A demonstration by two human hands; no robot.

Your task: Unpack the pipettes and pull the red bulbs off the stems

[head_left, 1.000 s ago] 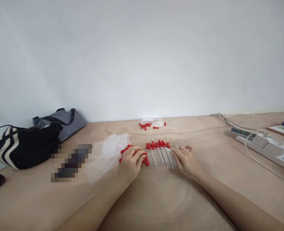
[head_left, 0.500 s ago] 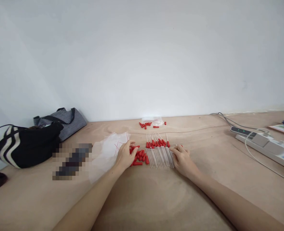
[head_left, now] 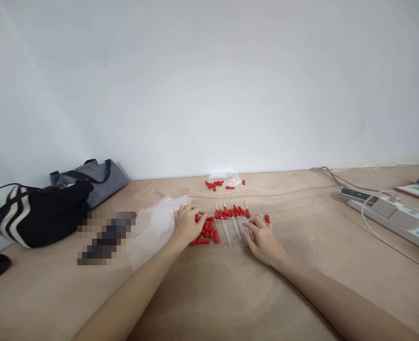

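Observation:
My left hand (head_left: pixel 189 221) is over a pile of red rubber bulbs (head_left: pixel 206 230), its thumb and fingers closed around one red rubber bulb (head_left: pixel 210 218) that sticks out to the right. A row of clear glass dropper tubes (head_left: pixel 229 232) lies side by side right of the pile. Over the right end of this row is my right hand (head_left: pixel 262 239), thumb and index finger apart, fingertips at the tubes. Droppers with red bulbs fitted (head_left: pixel 231 211) lie just beyond the row. Another red bulb (head_left: pixel 267 218) shows past my right fingers; what it joins is hidden.
White plastic bags (head_left: pixel 156 222) lie left of the pile. Farther back are a small clear bag (head_left: pixel 225 177) and several red bulbs (head_left: pixel 214 183). A black bag (head_left: pixel 56 215) and a striped bag (head_left: pixel 106 182) stand left. A power strip (head_left: pixel 397 218) with cables lies right.
My right hand has shifted left onto the tubes and parted its thumb and index finger, uncovering a red bulb behind it. My left hand has closed around a red bulb.

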